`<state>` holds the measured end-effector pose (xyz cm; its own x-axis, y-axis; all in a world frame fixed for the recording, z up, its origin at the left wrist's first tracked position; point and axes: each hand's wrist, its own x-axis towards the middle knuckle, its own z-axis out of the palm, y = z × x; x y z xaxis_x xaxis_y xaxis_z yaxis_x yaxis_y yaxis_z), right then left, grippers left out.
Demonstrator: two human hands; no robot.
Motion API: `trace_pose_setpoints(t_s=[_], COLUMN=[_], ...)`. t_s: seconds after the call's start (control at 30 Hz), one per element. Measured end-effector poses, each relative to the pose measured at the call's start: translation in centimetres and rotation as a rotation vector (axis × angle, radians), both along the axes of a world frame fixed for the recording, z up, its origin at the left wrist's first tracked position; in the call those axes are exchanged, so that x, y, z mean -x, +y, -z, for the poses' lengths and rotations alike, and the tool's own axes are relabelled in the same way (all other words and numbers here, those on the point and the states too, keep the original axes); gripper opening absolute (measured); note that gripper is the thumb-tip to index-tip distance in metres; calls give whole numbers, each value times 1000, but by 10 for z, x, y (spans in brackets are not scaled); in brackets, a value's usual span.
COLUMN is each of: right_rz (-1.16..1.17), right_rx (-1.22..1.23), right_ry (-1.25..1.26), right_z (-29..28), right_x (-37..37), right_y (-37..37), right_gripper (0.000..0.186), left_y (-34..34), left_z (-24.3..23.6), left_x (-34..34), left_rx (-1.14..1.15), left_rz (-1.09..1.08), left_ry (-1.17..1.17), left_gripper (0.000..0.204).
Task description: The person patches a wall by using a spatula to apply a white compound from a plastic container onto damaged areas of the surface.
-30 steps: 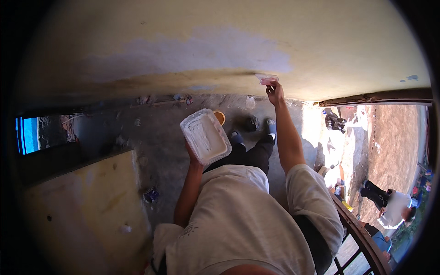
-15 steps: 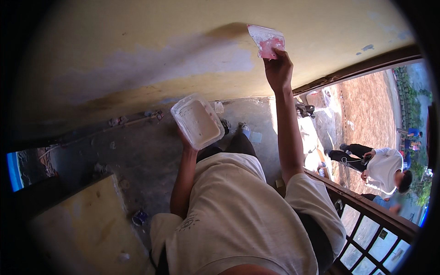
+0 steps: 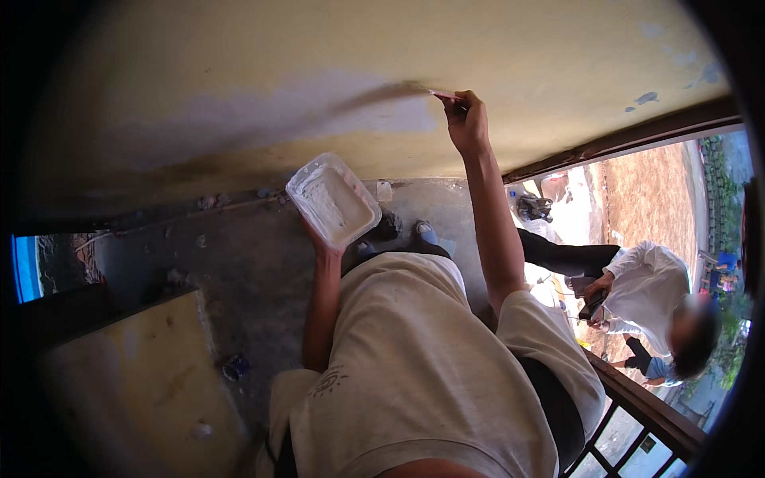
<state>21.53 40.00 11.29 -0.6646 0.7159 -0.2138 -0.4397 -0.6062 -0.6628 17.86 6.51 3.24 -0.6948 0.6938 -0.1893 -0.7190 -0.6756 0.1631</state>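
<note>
My left hand supports a clear plastic tub from beneath and its near side, most of the fingers hidden under it. White putty-like paste coats the inside of the tub. Raised high, my right hand pinches a thin pinkish putty spreader, seen nearly edge-on. Its tip is at the yellow wall, by the right end of a pale smeared patch; whether it touches, I cannot tell.
At the right, beyond a doorway frame, a person in white holds a dark device. A dark window grille stands at lower right. A yellow block and a blue can are at lower left.
My right hand has come lower, and the spreader has turned from face-on to nearly edge-on. The tub has shifted slightly up and left. The person outside has come closer to the doorway.
</note>
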Motion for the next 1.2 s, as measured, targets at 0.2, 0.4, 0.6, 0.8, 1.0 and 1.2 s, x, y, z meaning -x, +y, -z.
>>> trace_pose_setpoints(t_s=[0.2,0.4,0.6,0.8,1.0,1.2], right_rz=[-88,-237,-252,-235,-110,-94], right_rx=[-45,-269,-36,133,201,172], right_ry=[309,80,-27,-225,-187,106], right_z=[-124,-91,14,201,236,82], right_x=[-55,-79,-59,-55,-22,-29], right_y=[-59,-120,-99,-44,-28,-33], right_gripper=[17,32,32,16,13,10], left_y=[19,15,22,34,38,21], left_z=[-24,-66,-56,-40,-26,-28], left_x=[-12,-15,-16,-18,-8,-7], left_rx=[170,146,229,237,213,125], left_rz=[-55,38,-19,-78,-43,62], left_ry=[50,141,125,74,141,132], left_gripper=[70,65,62,73,70,71])
